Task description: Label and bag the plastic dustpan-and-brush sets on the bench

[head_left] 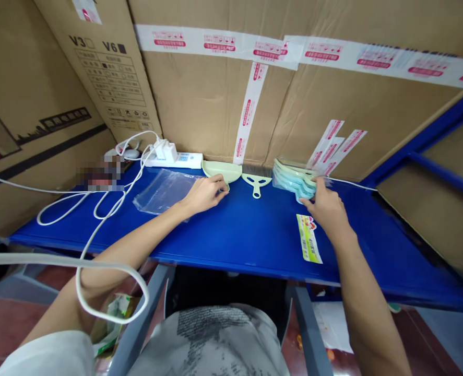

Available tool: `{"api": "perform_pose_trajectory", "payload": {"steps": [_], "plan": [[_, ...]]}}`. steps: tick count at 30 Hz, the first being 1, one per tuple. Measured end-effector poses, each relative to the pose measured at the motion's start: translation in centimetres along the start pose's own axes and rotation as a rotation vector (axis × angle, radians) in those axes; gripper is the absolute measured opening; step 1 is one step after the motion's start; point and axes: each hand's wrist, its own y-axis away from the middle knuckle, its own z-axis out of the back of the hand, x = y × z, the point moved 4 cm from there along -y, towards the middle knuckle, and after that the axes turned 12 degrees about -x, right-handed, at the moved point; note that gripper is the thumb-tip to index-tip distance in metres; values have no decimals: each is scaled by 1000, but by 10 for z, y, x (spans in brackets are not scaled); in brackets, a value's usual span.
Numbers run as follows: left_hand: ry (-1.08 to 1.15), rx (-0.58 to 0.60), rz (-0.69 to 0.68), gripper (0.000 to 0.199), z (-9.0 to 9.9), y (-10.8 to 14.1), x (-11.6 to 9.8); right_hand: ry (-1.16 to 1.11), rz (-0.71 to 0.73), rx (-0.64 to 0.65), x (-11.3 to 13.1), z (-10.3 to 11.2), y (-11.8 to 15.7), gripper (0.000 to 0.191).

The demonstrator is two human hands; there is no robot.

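Observation:
At the back of the blue table lies a pale green mini dustpan (222, 169). My left hand (205, 195) is closed at its handle, the fingers covering most of that handle. Just right of the dustpan rests a small matching brush (256, 181), bristles toward the cardboard. Farther right is a stack of green and blue dustpans (289, 179) in clear plastic wrap. My right hand (330, 208) pinches the right end of this stack, thumb at its near side. A clear plastic bag (163, 192) lies flat under my left wrist, and a yellow-green printed card (309, 240) lies near my right forearm.
Along the back left sits a white power strip (190, 160) with plugged-in adapters. White cable (116, 206) loops over the table's left side and hangs across my left arm. Tall cardboard (211, 104) walls the back. A blue metal frame (423, 136) stands at right.

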Motion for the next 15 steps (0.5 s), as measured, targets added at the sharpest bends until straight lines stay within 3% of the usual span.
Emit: {"api": "perform_pose_trajectory", "payload": {"steps": [3,5,8,10,13,15], "plan": [[-12,31,-13,20,-2,0,0,44,36,-155,26,25,-4,55],[-35,53,-17,22,-5,0,1,1,133,-191,56,27,-9,43],[-76,63,-33,25,-6,1,2,-67,363,100,103,-8,-11,35],[-82,61,-43,23,-5,0,2,-112,458,257,119,-36,-12,36],[-71,50,-51,24,-2,-1,1,-256,535,363,124,-66,-11,19],[-68,38,-47,29,0,-2,2,-346,553,369,118,-74,-9,15]]}}
